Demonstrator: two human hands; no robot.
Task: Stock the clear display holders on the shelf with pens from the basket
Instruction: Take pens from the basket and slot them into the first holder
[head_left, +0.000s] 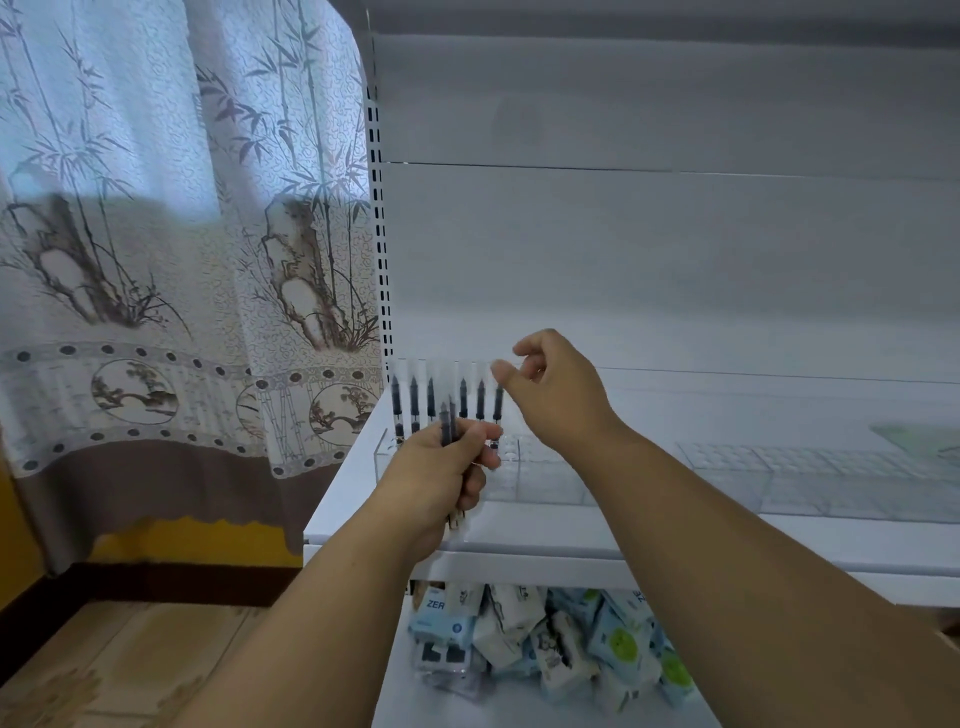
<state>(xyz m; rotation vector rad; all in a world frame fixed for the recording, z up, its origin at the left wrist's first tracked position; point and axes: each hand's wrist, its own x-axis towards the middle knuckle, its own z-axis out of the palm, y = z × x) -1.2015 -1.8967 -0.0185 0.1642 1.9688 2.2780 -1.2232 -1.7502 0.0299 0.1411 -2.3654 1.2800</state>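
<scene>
Pens (448, 431) sit bunched in my left hand (441, 467), in front of the shelf (519, 540).

From the left I see a curtain (156, 234) printed with bamboo, hanging beside the shelving unit. Next comes a row of pens (415, 400) standing upright in the back of the clear holder (540, 483) at the shelf's left end. My left hand grips its few pens with fingers curled round them, tips pointing up, just in front of that row. My right hand (550, 384) hovers above the holder with fingers loosely curled, thumb and forefinger close together; it is blurred and I cannot tell if it pinches anything. Further right more clear holders (779, 467) lie along the shelf. Below, packets (545, 644) are piled on the lower shelf.
</scene>
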